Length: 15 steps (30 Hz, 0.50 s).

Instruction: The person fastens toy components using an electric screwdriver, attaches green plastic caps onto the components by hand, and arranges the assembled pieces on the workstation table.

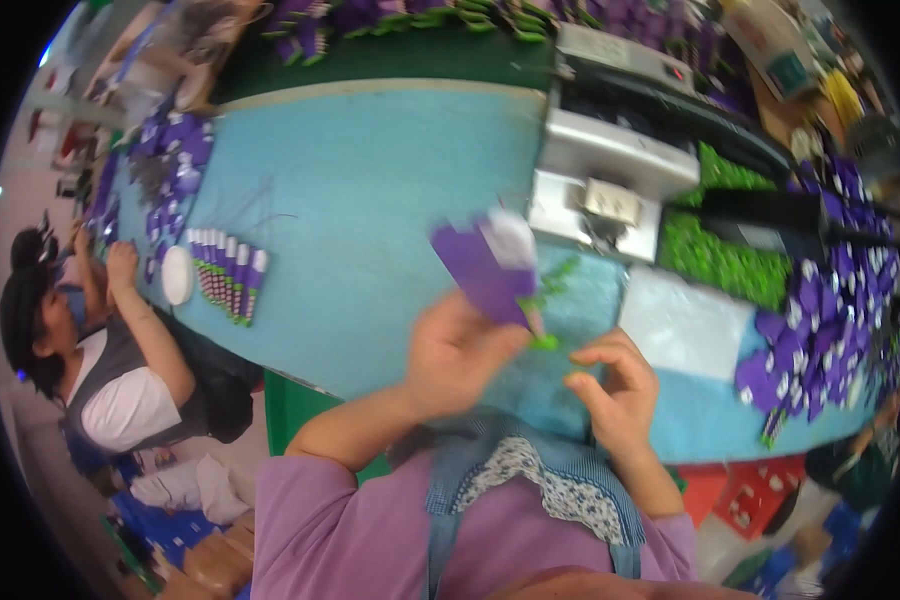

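My left hand (455, 350) is closed around a purple fabric piece (480, 270) with a white patch at its upper end and green trim along its lower right side. The piece is smeared by motion and held above the blue table. To its right, my right hand (620, 385) has thumb and forefinger brought close together. A tiny yellow-green bit shows at its fingertips, too small to name. Several small green pieces (555, 280) lie on the table just beyond my hands.
A row of purple, white and green strips (230, 270) lies left, beside a round white disc (177, 275). A grey machine (620, 150) stands ahead. Green pieces (720, 250), a clear plastic sheet (685, 320) and purple pieces (810, 330) are right. A co-worker (135, 370) sits left.
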{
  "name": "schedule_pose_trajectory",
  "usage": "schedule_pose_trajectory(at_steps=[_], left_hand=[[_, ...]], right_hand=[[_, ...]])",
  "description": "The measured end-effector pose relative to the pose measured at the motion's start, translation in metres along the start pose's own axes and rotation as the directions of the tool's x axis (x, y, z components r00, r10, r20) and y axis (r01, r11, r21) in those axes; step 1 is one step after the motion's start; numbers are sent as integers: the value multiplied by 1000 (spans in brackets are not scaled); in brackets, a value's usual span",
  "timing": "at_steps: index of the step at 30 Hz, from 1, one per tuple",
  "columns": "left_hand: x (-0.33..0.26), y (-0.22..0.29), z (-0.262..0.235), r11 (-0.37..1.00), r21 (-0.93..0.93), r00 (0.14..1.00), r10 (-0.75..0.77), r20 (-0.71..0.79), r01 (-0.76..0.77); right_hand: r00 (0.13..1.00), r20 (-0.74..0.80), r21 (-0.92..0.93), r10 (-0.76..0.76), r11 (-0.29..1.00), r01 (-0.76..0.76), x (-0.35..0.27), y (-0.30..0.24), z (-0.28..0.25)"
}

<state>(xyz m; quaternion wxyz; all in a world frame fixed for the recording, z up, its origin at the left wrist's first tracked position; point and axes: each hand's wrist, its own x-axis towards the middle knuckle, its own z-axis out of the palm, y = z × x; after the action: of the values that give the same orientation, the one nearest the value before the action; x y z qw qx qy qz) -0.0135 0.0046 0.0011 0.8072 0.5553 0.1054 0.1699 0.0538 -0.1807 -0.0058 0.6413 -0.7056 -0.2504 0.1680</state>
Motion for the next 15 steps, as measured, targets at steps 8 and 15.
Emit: schedule_pose_trajectory(at_steps=[8, 15], left_hand=[[181, 83, -213, 989, 149, 861, 61, -505, 18], [345, 102, -279, 996, 61, 835, 90, -542, -68]], right_hand=[[983, -64, 19, 172, 985, -171, 20, 0, -18], [974, -73, -8, 214, 976, -216, 11, 2, -13]])
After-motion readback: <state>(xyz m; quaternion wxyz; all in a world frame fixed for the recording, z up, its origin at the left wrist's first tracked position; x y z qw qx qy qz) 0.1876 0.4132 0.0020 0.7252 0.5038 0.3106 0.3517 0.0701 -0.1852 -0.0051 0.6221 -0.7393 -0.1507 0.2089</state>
